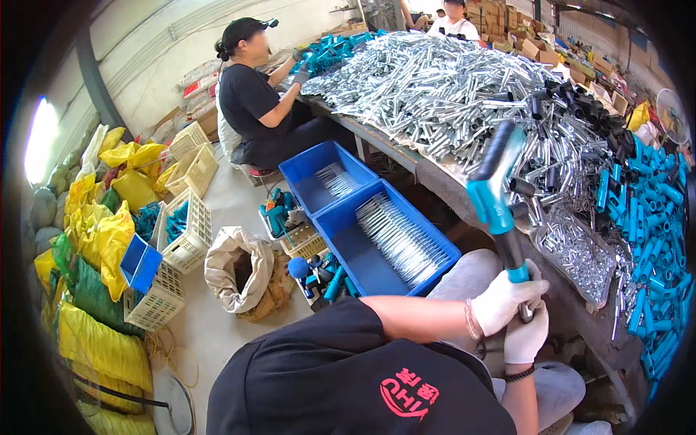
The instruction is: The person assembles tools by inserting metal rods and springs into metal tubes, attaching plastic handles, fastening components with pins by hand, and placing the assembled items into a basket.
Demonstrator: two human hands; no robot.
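Both my hands wear white gloves and meet over my lap, beside the table's edge. My left hand is closed around the lower part of a teal-and-black tool, which stands nearly upright. Its upper end angles into a black cylindrical piece, slightly blurred, and a teal section sits below that. Just below my left hand, my right hand closes around the bottom end, where a short grey metal tip shows between the gloves. The fingers partly hide this lower end.
A large heap of silvery metal tubes covers the table, with teal tubes at right. A tray of small metal parts lies near my hands. Blue bins with metal rods stand left. A co-worker sits beyond them.
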